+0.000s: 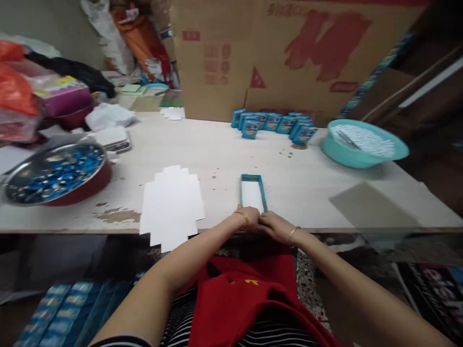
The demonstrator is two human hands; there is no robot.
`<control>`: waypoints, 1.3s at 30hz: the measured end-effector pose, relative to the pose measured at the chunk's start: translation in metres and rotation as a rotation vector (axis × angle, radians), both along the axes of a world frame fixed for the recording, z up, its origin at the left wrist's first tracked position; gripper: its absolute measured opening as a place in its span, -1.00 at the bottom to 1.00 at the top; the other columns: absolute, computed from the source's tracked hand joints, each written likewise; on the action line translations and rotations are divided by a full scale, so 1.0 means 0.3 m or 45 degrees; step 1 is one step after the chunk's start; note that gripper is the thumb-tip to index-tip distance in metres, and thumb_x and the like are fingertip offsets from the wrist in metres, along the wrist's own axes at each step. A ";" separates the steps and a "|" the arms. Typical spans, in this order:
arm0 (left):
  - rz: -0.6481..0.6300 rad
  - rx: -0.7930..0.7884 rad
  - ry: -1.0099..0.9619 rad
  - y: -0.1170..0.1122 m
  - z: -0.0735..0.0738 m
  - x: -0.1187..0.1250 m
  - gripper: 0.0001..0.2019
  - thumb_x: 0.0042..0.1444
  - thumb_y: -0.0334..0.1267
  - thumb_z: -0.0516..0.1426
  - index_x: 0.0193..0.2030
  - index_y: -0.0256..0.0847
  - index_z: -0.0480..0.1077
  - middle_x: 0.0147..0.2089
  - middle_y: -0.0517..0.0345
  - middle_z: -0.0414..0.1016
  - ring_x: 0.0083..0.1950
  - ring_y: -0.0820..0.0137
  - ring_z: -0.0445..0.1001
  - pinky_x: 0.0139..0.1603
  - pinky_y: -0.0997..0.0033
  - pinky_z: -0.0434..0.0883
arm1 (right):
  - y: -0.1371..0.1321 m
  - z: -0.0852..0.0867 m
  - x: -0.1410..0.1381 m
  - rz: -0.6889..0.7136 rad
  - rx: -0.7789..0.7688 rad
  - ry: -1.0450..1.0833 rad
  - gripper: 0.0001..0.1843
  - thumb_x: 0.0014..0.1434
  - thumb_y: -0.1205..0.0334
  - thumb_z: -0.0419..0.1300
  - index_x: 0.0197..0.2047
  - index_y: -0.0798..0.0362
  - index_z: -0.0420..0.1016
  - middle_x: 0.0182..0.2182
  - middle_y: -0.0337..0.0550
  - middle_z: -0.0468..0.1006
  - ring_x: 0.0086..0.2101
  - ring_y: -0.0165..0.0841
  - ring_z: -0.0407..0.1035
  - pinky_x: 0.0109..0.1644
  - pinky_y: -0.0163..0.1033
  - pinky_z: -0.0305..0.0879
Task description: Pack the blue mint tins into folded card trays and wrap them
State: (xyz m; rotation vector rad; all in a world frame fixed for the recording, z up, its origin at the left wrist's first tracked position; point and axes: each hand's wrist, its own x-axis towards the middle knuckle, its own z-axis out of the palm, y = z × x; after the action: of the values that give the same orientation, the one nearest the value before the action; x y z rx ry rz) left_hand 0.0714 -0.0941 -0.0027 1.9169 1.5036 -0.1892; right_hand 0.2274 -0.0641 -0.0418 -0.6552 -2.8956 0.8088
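Note:
A small open teal box [252, 192] with a white inside lies on the table near its front edge. My left hand [246, 218] and my right hand [272, 224] meet at the box's near end, fingers curled and pinched on its edge. A flat stack of white die-cut card blanks [172, 206] lies just left of my left hand, overhanging the table edge.
A red-sided metal pan [54, 174] with blue packets sits far left. Several finished teal boxes [273, 123] stand at the back by a cardboard carton [289, 53]. A turquoise bowl [363, 143] is at the right, a grey card sheet [372, 206] near it.

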 end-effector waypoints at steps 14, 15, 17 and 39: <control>-0.002 0.137 0.065 -0.015 0.011 -0.014 -0.91 -0.08 -0.25 0.18 -0.41 -0.20 0.43 -0.35 0.10 0.53 -0.18 0.18 0.48 0.04 -0.01 0.18 | -0.042 -0.015 0.026 -0.410 -0.032 0.485 -0.68 0.15 0.09 0.15 -0.08 0.07 0.31 -0.11 -0.01 0.37 -0.29 -0.32 0.31 -0.20 -0.15 0.32; -0.002 0.161 0.066 -0.031 0.013 -0.011 -0.91 -0.02 -0.25 0.14 -0.39 -0.20 0.43 -0.34 0.09 0.53 -0.18 0.19 0.47 0.05 -0.02 0.16 | -0.042 -0.020 0.032 -0.585 -0.074 0.602 -0.56 0.14 0.04 0.15 0.03 0.06 0.24 -0.04 0.03 0.32 -0.34 -0.36 0.31 -0.24 -0.17 0.34; -0.012 0.284 0.072 -0.075 0.014 -0.003 -0.87 0.07 -0.31 0.05 -0.35 -0.19 0.43 -0.29 0.06 0.52 -0.15 0.21 0.45 0.11 -0.07 0.07 | -0.035 -0.036 0.037 -0.916 -0.144 0.698 -0.39 0.13 -0.04 0.13 0.16 0.09 0.13 -0.05 0.05 0.32 -0.47 -0.42 0.28 -0.35 -0.19 0.35; -0.018 0.967 -0.563 0.457 0.158 -0.018 -0.78 0.19 -0.14 0.00 -0.09 -0.14 0.33 -0.18 0.06 0.43 -0.14 0.33 0.42 -0.09 0.31 0.37 | 0.309 -0.126 0.029 -1.395 0.027 0.853 -0.53 0.29 0.01 -0.16 0.18 -0.07 0.25 -0.05 0.01 0.49 -0.04 -0.12 0.38 0.00 0.08 0.37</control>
State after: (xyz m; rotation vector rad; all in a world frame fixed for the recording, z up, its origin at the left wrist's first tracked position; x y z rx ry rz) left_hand 0.0662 0.0429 0.0448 2.3186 1.3467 0.8627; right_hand 0.2360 0.0286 -0.0796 -1.4021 -1.5709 0.6188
